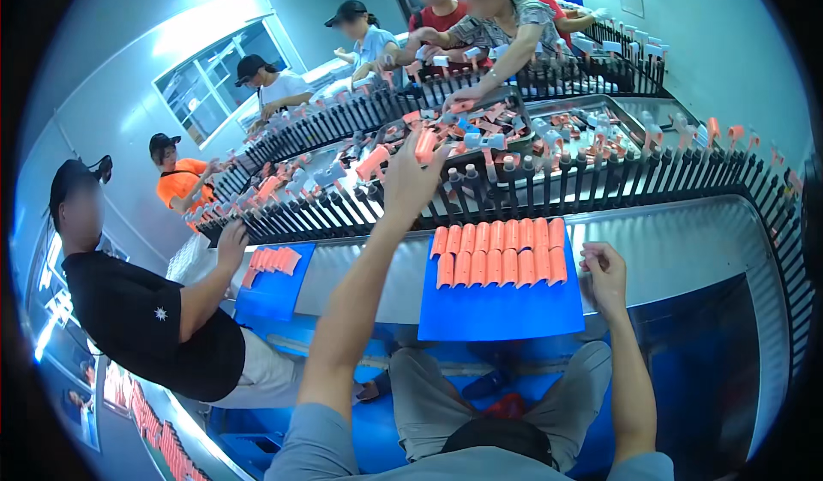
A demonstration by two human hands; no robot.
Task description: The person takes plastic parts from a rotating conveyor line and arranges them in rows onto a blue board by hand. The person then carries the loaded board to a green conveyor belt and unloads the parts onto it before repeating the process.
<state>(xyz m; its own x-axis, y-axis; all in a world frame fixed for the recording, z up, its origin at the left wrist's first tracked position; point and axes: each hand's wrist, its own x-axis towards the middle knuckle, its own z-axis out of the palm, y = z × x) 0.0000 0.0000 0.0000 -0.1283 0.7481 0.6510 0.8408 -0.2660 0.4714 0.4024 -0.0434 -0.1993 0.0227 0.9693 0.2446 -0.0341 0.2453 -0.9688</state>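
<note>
Left grip (413, 179) forward, right grip (605, 277) at the side

Left grip: extended over a row of upright black posts (510, 191); its fingers stand around a coral, curved, half-pipe-shaped piece (426, 146), in contact with it; whether they are pinched firmly on that piece, or the piece is borne by a post, cannot be told.

Right grip: near the right edge of a flat, rectangular blue sheet (501, 316); fingers curled, thumb and forefinger tips set narrowly; whether anything small lies between them cannot be told.

Work position: the blue sheet lies on a bare-metal surface (677, 237), its near edge reaching past the front of that surface; on the sheet's far half, coral half-pipe pieces (501, 254) form two side-by-side rows, neighbours touching, the far row against the near one; each piece lies lengthwise toward the posts.

Beyond: many posts carry coral and grey fittings at their tops; behind them lies a loose heap of mixed coral, grey and black parts (493, 119).

Left side: a co-worker in a black top (146, 327) is at the same surface; that person's hand (231, 245) is near the post row; a second blue sheet (270, 297) bears a short row of overlapping coral pieces (274, 260).

Far side: a person in a patterned top (506, 33) leans over the heap, one arm reaching into it.
</note>
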